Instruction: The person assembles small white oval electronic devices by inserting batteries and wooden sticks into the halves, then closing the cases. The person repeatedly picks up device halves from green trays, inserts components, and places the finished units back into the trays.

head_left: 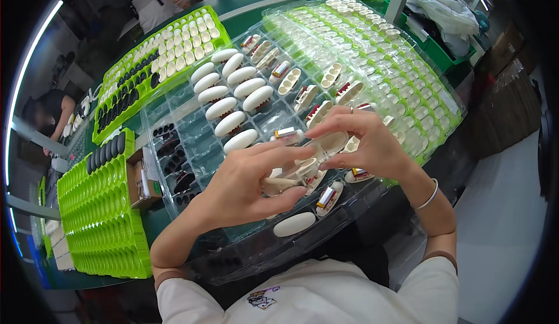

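Both of my hands are raised over a clear plastic tray (198, 140). My left hand (256, 178) curls thumb and fingers around a small cream-white plastic part (278, 183); my fingers partly hide its shape. Close beside it, my right hand (367, 146) pinches a cream oval shell (333, 143) between thumb and fingertips. The two parts are close together, and I cannot tell whether they touch. Below my left hand lies a smooth white oval case (294, 224). Next to that is an open oval shell with a silver cylindrical battery (326, 197) and red wires.
Closed white oval cases (221, 108) stand in rows in the tray. A green tray of cream shells under clear plastic (419, 91) lies to the right. On the left are a green tray with black pieces (102, 207), a cardboard box (140, 178) and another green tray (218, 38).
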Motion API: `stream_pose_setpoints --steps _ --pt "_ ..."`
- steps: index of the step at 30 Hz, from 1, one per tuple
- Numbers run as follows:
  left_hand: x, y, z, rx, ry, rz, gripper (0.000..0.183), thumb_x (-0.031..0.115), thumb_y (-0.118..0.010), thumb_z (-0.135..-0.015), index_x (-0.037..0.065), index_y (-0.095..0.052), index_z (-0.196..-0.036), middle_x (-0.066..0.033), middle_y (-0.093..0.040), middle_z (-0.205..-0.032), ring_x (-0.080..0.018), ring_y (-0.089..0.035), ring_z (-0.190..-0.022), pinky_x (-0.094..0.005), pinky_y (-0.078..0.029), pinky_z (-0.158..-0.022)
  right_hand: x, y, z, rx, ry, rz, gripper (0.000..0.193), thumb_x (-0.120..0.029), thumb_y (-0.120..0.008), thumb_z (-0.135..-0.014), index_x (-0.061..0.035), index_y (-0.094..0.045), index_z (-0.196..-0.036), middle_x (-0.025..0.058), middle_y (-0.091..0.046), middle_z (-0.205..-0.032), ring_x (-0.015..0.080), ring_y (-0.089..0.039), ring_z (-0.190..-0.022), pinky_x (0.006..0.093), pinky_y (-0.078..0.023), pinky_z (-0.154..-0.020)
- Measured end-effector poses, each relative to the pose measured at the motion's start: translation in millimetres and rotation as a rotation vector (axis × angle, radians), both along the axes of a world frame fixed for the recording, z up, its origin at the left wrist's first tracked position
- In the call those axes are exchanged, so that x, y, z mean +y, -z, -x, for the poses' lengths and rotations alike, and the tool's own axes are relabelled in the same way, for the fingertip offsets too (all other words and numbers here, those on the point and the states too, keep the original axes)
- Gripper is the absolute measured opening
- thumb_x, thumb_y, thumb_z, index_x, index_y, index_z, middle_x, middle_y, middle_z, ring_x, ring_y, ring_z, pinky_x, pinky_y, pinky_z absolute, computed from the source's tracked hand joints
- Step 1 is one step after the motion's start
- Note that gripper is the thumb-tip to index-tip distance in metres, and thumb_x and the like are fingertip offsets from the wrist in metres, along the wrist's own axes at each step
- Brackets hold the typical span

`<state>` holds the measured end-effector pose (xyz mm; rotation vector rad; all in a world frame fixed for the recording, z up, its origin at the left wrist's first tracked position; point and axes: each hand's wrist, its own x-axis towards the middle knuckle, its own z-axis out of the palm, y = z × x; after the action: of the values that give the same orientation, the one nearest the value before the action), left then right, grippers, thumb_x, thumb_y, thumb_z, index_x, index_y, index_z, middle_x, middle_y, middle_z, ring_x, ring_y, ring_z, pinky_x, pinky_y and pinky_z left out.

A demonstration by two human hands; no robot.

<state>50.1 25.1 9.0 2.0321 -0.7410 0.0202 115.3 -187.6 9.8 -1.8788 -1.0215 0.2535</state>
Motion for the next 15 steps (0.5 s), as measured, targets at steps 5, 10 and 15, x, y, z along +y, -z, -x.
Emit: stream_pose_setpoints --steps 5,10,15 --pt "3 -1 10 0.022 -0.023 -0.048 0.036 0.014 -0.065 -0.065 0.007 -0.058 -0.100 -0.0090 -0.058 -0.083 -0.0218 -0.058 -0.067 -0.0291 -0.045 -0.059 20 24 23 0.660 0.098 -0.547 0.057 -0.003 -0.067 -0.067 -0.0038 -0.039 -0.117 0.0096 -0.054 -0.098 0.0163 -0.053 -0.093 0.0294 -0.044 -0.082" --pt "6 -4 11 0.324 0.011 0.227 0.066 0.006 -0.065 -0.063 0.007 -0.039 -0.123 -0.0069 -0.055 -0.082 -0.0084 -0.056 -0.061 -0.0176 -0.040 -0.047 31 24 37 0.762 0.089 -0.673 0.057 -0.007 -0.062 -0.074 -0.0062 -0.034 -0.123 0.0134 -0.055 -0.101 0.0168 -0.055 -0.091 0.0287 -0.046 -0.077" --pt "13 -3 3 0.335 0.174 0.153 0.064 0.011 -0.066 -0.065 0.004 -0.039 -0.122 -0.0056 -0.055 -0.082 -0.0060 -0.054 -0.059 -0.0142 -0.037 -0.048 28 28 40 0.738 0.068 -0.604 0.056 -0.010 -0.060 -0.077 -0.0082 -0.033 -0.126 0.0147 -0.054 -0.105 0.0170 -0.057 -0.088 0.0282 -0.047 -0.074"
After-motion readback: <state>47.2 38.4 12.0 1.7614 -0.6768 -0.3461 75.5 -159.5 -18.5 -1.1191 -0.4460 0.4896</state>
